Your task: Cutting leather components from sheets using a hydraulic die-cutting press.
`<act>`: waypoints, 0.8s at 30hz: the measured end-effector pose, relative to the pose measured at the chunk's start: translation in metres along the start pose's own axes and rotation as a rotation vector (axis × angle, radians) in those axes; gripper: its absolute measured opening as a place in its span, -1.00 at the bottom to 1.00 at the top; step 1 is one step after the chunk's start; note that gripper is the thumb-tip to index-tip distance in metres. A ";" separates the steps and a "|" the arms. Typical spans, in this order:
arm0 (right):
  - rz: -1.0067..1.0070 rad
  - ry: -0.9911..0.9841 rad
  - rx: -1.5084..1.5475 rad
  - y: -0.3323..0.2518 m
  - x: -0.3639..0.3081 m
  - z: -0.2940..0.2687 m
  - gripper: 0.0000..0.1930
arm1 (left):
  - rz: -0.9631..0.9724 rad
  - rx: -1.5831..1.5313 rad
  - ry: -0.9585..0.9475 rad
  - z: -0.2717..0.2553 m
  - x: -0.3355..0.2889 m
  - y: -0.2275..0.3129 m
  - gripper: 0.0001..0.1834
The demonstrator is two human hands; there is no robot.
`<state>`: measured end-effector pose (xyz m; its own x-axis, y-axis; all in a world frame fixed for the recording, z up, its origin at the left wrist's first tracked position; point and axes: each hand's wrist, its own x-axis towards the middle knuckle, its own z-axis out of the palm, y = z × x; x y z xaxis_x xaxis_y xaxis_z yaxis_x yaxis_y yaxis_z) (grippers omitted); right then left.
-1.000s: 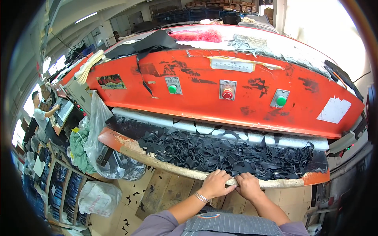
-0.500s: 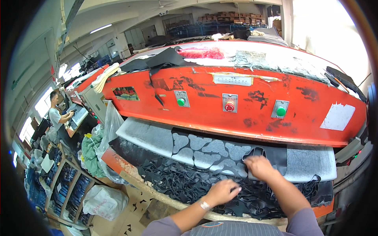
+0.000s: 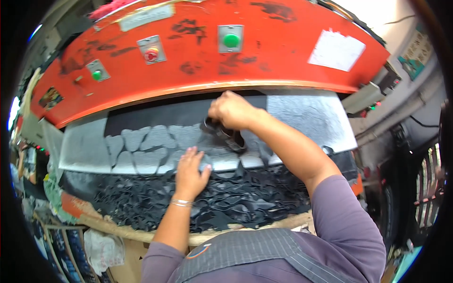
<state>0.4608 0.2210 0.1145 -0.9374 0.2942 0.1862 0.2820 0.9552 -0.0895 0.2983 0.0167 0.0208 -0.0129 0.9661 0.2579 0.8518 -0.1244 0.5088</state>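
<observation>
My right hand (image 3: 233, 111) is closed around the upper end of a dark, open-outlined cutting die (image 3: 232, 137), which is tilted and a little blurred. Beneath it lies a black sheet (image 3: 155, 114) whose near part is cut away in rounded shapes, leaving thin strips. A pale grey cutting pad (image 3: 309, 122) shows through those gaps. My left hand (image 3: 189, 175) has its fingers spread over the pad's near edge; whether a piece lies under the fingertips is unclear.
Black offcut strips (image 3: 141, 200) heap along the near side of the pad. Behind stands a red press beam (image 3: 188, 61) with a green button (image 3: 231, 40), a red button (image 3: 151, 54) and another green button (image 3: 97, 75). A white bag (image 3: 104, 250) stands at lower left.
The view has turned right and closer over the press. My right hand has lifted the cutting die to a tilt, and my left hand has moved onto the pad's near edge with fingers spread.
</observation>
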 end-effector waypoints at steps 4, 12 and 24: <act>0.235 0.100 0.012 0.044 -0.049 -0.029 -0.86 | 0.012 -0.033 0.004 0.013 0.000 -0.002 -0.51; 0.212 -0.284 -0.096 0.039 -0.057 -0.018 -0.83 | 0.014 -0.041 0.010 0.014 -0.003 -0.001 -0.50; 1.142 -0.088 0.514 0.037 -0.113 0.017 -0.65 | 0.058 -0.033 -0.010 0.013 -0.003 -0.006 -0.49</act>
<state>0.5738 0.2224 0.0733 -0.2270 0.9223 -0.3129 0.8474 0.0287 -0.5302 0.2994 0.0174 0.0064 0.0417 0.9592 0.2796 0.8335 -0.1877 0.5196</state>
